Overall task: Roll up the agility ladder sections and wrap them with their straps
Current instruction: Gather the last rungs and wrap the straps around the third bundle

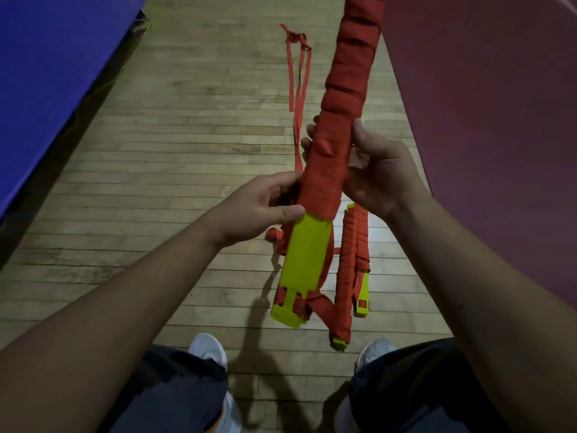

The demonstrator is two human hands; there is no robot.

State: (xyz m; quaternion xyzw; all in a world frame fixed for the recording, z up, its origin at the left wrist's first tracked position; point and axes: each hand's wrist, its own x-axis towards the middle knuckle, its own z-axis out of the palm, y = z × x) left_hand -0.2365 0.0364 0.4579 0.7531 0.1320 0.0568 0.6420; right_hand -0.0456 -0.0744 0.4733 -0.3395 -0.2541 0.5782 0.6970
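A blue mat (46,73) fills the 10 o'clock corner, along the edge of the plank floor (187,135).

The left hand (262,207), just left of centre, curls round the lower part of the bundle (340,104). Its thumb lies by the top edge of the bare yellow rungs (306,254), and its fingers are tucked behind the red wrapping. The bundle is held in the air and runs from 6 o'clock up and out of frame at 1 o'clock. Red strap is wound round most of it, and only the near end shows yellow.

At 12 o'clock a loose strap (299,73) trails on the floor and runs down behind the bundle. It looks like the unwound tail, though the join is hidden.

The right hand (381,173), at 3 o'clock from centre, grips the bundle higher up, with its thumb on the near side and its fingertips showing round the far side.

A second bundle (349,270) lies on the floor at 5 o'clock, wrapped in red with yellow tips poking out. It looks finished. A red mat (499,89) fills the 2 o'clock side.

I judge the task well along: the rolling is done, and what is left is to wind the tail over the bare end and secure it.
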